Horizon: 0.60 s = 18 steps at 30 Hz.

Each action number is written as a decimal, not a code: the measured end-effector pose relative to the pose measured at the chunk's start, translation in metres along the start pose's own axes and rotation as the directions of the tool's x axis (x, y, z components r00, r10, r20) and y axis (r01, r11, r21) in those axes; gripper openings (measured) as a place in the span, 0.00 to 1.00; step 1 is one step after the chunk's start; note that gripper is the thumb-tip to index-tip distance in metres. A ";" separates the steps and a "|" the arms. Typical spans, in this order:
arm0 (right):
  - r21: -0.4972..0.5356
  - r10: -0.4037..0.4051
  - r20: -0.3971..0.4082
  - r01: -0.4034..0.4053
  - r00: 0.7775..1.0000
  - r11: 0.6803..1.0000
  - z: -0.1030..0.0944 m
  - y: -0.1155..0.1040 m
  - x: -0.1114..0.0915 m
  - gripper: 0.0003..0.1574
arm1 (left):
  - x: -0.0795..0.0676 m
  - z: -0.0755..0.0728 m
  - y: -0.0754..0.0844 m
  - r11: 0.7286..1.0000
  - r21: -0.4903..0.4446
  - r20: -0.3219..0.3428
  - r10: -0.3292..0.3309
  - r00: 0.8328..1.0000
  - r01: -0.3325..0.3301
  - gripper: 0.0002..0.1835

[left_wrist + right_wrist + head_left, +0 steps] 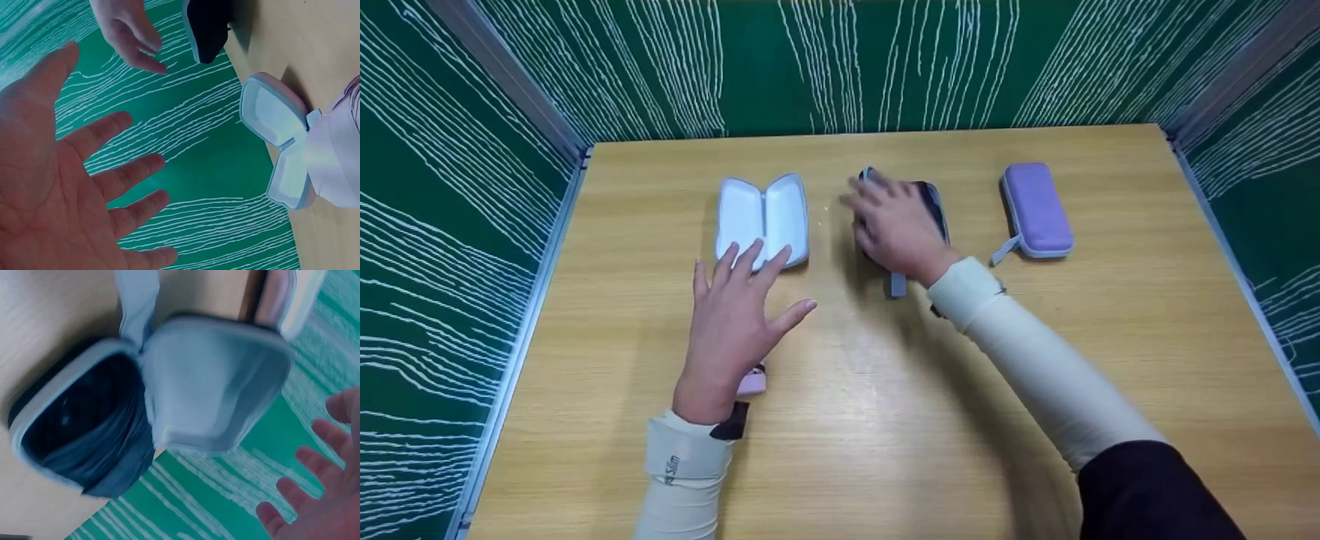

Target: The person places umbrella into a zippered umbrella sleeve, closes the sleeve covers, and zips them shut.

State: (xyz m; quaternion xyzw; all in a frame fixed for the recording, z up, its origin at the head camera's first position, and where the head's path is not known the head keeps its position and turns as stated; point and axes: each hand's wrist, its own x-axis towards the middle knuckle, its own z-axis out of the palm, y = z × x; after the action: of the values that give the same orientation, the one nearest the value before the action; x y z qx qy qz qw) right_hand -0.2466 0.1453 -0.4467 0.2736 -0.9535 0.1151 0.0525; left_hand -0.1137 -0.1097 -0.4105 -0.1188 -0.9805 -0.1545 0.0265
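My left hand (731,330) hovers with fingers spread, just in front of an unfolded case with a white lining (742,217); its palm holds nothing in the left wrist view. Over a dark unzipped case (934,206) is my right hand (898,225), slightly blurred, fingers apart and gripping nothing. The right wrist view shows that case with a pale grey inner half (208,388) and a dark folded fabric-like thing (107,439) in the other half. A grey strap (898,285) sticks out from its near end. Part of the dark case is hidden under my right hand.
A closed purple zip case (1039,210) lies on the right with its grey pull strap out. Under my left wrist, a small pink item (751,381) is partly covered. Green panels with white lines (780,67) border the wooden table (840,450).
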 end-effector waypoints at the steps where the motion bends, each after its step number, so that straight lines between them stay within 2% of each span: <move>1: -0.022 -0.019 0.030 0.020 0.999 1.000 0.004 -0.003 0.000 0.29 | 0.000 0.000 0.000 1.000 0.003 0.002 -0.003 1.000 0.003 0.43; 4: -0.071 -0.043 0.092 0.050 0.995 0.996 0.014 -0.005 -0.003 0.28 | -0.001 0.000 0.000 1.000 0.008 0.008 -0.010 1.000 0.010 0.44; 6: -0.082 -0.031 0.101 0.039 0.994 0.996 0.018 -0.003 -0.006 0.26 | -0.002 0.000 -0.001 1.000 0.002 0.006 -0.011 1.000 0.011 0.43; 9: -0.084 -0.012 0.059 0.017 0.998 0.996 0.016 0.004 -0.011 0.25 | -0.002 0.000 -0.001 1.000 -0.005 -0.007 -0.008 1.000 0.008 0.43; 14: -0.023 -0.006 -0.050 0.004 0.999 1.000 0.005 0.020 -0.018 0.21 | -0.002 0.002 -0.002 1.000 -0.012 -0.027 0.002 1.000 -0.002 0.43; 18: 0.022 0.048 -0.043 -0.047 0.998 0.999 0.000 0.036 -0.024 0.22 | -0.002 0.003 -0.002 1.000 -0.021 -0.024 0.004 1.000 -0.005 0.43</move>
State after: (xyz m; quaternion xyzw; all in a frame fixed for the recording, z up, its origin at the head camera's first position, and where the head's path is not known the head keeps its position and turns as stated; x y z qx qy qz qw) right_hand -0.2457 0.1871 -0.4569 0.2489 -0.9570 0.1325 0.0678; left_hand -0.1120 -0.1108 -0.4137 -0.1195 -0.9781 -0.1660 0.0374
